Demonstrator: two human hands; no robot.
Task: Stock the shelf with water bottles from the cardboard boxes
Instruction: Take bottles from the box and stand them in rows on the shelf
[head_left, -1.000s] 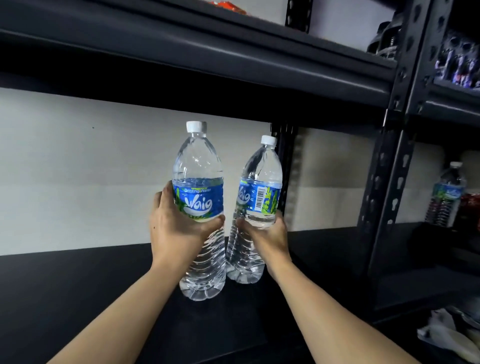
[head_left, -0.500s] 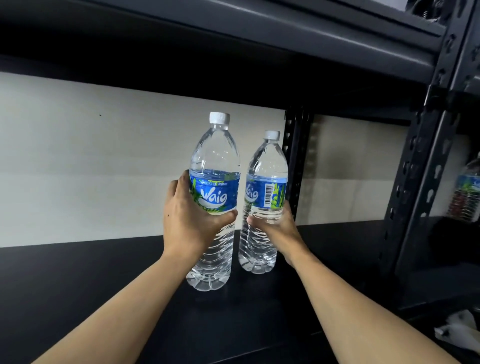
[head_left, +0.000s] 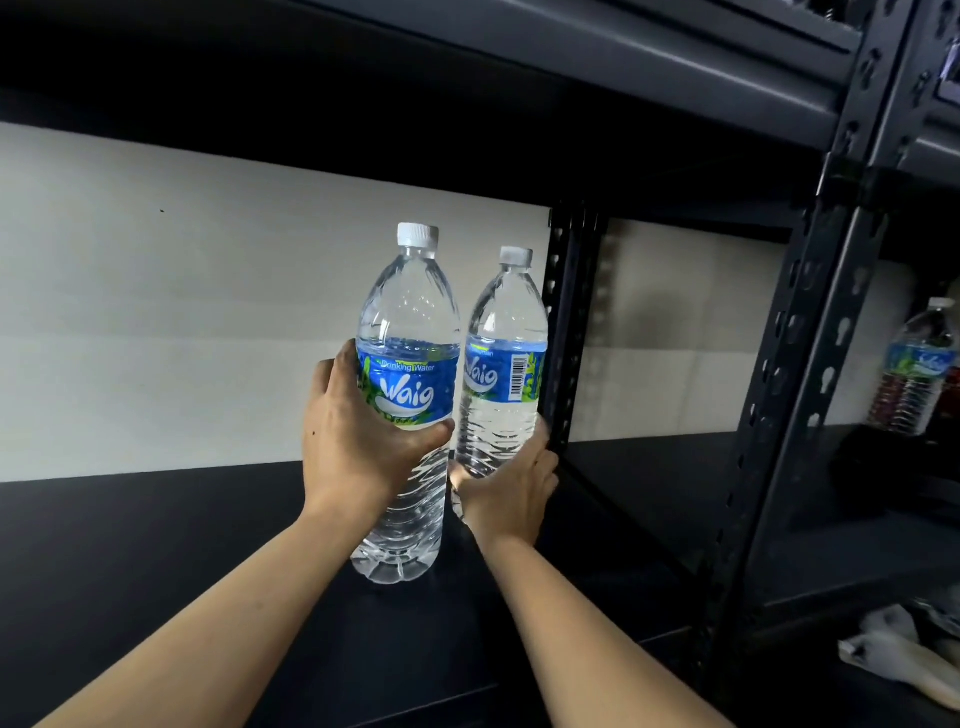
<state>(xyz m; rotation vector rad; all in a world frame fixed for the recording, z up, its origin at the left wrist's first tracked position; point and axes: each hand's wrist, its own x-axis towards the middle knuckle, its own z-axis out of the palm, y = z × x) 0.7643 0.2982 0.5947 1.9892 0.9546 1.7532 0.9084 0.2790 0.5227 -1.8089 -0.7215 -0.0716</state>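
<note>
Left hand (head_left: 358, 447) wraps the near bottle (head_left: 410, 322) at its label, thumb in front. Right hand (head_left: 511, 493) grips the far bottle (head_left: 506, 322) low, fingers curled behind.

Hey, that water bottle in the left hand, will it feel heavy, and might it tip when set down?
Probably heavy: the bottle looks nearly full. Tall and narrow, it may tip if nudged. The left hand grips its ribbed middle, so slipping seems unlikely.
</note>
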